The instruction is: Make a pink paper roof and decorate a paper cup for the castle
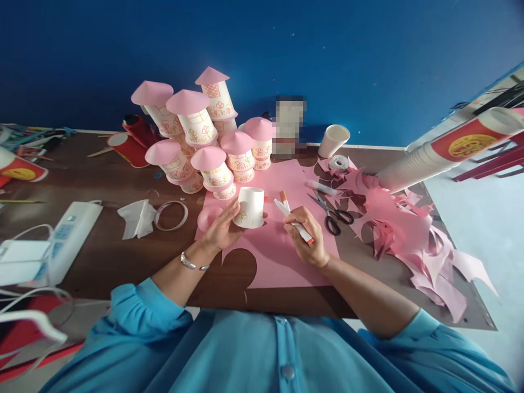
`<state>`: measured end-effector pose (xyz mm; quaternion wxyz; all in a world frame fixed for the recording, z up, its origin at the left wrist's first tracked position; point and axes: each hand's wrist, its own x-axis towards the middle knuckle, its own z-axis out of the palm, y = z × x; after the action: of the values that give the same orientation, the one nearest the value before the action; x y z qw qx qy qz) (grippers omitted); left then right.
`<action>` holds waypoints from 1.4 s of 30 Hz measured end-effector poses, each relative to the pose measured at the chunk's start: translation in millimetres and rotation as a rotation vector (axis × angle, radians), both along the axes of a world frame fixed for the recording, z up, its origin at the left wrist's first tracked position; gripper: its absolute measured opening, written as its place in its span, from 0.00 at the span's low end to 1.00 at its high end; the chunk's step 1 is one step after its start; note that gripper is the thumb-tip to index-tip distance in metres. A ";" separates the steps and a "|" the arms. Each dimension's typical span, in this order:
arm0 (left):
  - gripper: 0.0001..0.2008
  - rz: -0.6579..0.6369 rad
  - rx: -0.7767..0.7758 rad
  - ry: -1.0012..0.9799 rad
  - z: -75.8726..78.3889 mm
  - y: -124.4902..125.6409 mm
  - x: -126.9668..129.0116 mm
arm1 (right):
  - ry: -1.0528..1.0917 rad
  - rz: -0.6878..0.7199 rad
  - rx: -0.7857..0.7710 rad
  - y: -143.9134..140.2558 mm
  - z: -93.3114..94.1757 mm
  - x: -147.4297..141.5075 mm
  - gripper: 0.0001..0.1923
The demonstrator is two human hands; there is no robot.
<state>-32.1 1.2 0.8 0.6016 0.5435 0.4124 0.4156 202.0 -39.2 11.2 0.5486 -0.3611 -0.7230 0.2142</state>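
Observation:
My left hand [221,226] holds the side of a white paper cup [250,206] that stands upside down on a pink paper sheet [282,256], with small drawn flowers on it. In my right hand [309,234] I grip a white marker [292,221] with an orange end, its tip pointing toward the cup. A second orange-tipped marker [284,197] lies just behind it. A small pink paper cone [207,216] rests by my left hand.
Several decorated cup towers with pink cone roofs [204,136] stand behind the cup. Black scissors [333,215], a glue stick [323,187], a tape roll [339,162] and a plain cup [333,140] lie right, beside pink paper scraps [409,234]. A sleeve of stacked cups [446,150] lies far right. Power strip [67,234] sits left.

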 end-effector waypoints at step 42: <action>0.29 -0.348 -0.230 -0.518 3.3 -11.4 13.5 | 0.180 0.119 -0.189 -30.1 34.9 -11.6 0.03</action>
<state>-18.6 -10.2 4.1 0.8058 0.4106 0.1908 0.3817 190.4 -69.3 46.1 0.5611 -0.3469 -0.6675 0.3452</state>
